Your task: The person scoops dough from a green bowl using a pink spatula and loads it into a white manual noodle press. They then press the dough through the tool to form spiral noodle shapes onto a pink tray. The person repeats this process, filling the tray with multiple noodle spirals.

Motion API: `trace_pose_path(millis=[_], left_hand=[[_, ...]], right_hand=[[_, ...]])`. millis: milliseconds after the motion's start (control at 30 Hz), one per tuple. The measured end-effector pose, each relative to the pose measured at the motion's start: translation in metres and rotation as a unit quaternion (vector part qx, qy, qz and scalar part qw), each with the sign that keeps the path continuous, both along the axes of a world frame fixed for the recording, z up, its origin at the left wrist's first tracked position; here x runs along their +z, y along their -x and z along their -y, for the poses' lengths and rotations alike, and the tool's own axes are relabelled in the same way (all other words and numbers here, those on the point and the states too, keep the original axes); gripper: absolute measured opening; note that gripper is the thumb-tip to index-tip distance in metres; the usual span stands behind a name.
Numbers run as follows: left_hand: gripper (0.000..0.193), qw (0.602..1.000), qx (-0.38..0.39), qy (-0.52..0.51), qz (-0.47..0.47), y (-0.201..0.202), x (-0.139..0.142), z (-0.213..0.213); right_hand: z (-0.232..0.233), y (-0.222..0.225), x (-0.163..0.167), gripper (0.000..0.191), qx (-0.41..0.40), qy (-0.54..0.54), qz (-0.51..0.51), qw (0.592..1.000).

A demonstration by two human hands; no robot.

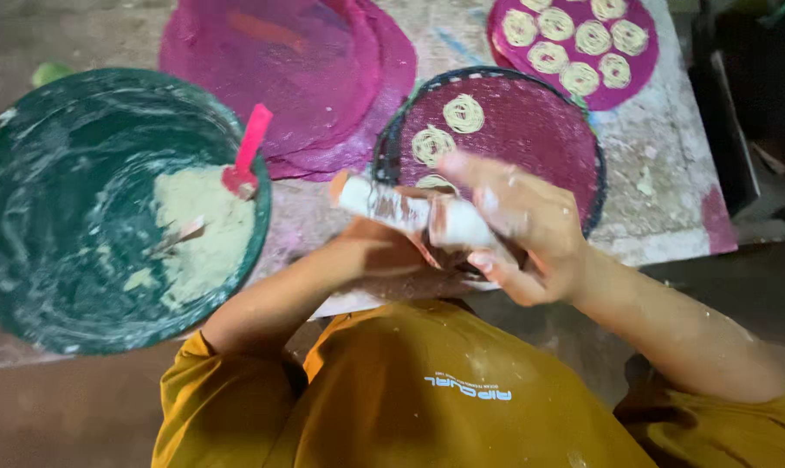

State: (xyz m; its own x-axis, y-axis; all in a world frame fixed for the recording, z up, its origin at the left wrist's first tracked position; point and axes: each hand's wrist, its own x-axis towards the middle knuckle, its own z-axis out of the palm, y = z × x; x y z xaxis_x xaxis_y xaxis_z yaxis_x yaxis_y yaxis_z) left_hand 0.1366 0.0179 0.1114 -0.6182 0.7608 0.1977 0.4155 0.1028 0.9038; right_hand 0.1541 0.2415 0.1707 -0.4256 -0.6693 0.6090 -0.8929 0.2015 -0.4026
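On a stained work surface (670, 173), centre frame, your right hand (531, 230) gripped a white dough press (410, 212) over a maroon round tray (531, 130); your left hand (392, 260) steadied it beneath.

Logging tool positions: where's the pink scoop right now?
Head view, left of centre: the pink scoop stands in the dough inside the big green basin.

Left hand (384, 256) mostly behind press tube (410, 212); right hand (522, 230) motion-blurred.

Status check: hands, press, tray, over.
Right hand gripping white press tube; left hand underneath it. Three dough coils on purple tray. Green dough basin alongside.
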Motion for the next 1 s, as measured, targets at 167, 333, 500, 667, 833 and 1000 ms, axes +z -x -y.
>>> trace_pose_path(millis=[167,333,500,667,833,1000], left_hand=[[0.056,0.994,-0.015,-0.03,0.102,0.03,-0.007,-0.037],[0.081,0.912,-0.18,-0.34,0.145,0.06,-0.017,-0.06],[0.072,0.686,-0.241,-0.58,0.368,0.063,-0.063,-0.089],[0.041,0.624,-0.156,-0.621,0.447,0.074,-0.114,-0.124],[0.019,0.57,-0.115,-0.67,0.462,0.102,-0.133,-0.131],[0.016,0.567,-0.1,-0.658,0.485,0.1,-0.146,-0.119]], right_hand=[[-0.098,0.009,-0.02,0.078,0.068,-0.009,0.521,0.851],[-0.153,-0.011,-0.038,0.102,0.119,0.04,0.741,0.659],[-0.168,-0.039,-0.062,0.092,0.006,0.011,0.823,0.569],[-0.192,-0.034,-0.082,0.082,-0.128,-0.066,0.78,0.608],[-0.18,-0.021,-0.107,0.075,-0.176,-0.106,0.725,0.658],[-0.154,-0.029,-0.111,0.08,-0.21,-0.166,0.684,0.679]])
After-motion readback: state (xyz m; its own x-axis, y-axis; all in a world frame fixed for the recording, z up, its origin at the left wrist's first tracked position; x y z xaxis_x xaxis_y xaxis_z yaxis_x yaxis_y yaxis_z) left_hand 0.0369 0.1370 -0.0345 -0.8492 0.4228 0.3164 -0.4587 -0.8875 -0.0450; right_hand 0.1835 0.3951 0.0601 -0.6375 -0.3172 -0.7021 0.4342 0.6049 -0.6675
